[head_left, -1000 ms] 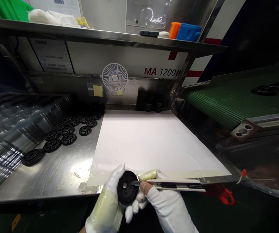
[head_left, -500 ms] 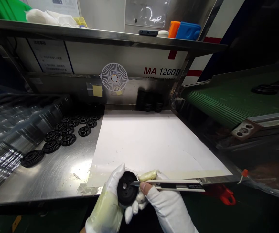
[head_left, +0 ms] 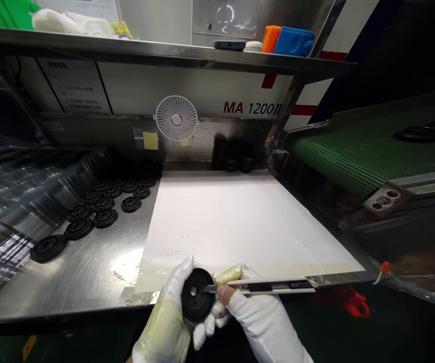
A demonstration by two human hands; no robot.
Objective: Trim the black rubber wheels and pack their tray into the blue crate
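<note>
The left hand [head_left: 170,313], white-gloved, thumb raised, grasps a round black disc [head_left: 195,306] near the steel worktop's [head_left: 84,275] front edge; the right hand [head_left: 257,315] grips a slim white-and-black knife [head_left: 273,286], blade at the disc. Compared with earlier, both grasps remain; only the view shifted slightly.

Wht knife [head_left: 262,287], blade [head_left: 210,289] over blk disc [head_left: 196,303]

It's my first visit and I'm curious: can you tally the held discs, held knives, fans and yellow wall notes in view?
Held black disc: 1
Held knife: 1
Fan: 1
Yellow wall notes: 2
Total: 5
</note>
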